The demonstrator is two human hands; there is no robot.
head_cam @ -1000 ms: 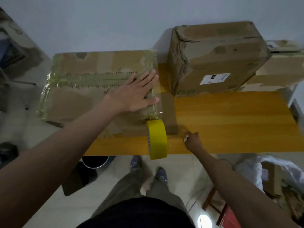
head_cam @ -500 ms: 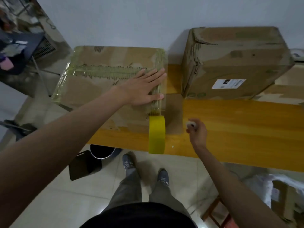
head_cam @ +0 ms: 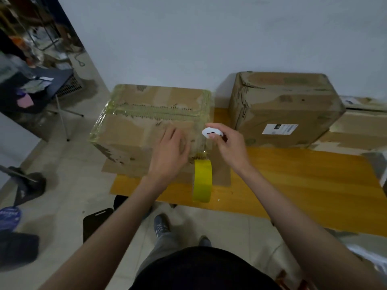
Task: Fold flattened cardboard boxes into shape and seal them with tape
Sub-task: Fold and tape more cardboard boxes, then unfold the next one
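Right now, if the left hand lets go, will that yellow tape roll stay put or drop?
The yellow tape roll hangs on a strip stuck to the taped box, so it probably dangles. It stands on edge, so, once cut free, it could roll off the table.

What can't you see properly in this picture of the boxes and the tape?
- Head view: the white tool in the right hand is mostly covered by fingers; any blade is hidden.
- The left hand covers part of the taped box.
- The label on the second box is too small to read.
- The yellow tape roll shows only edge-on.
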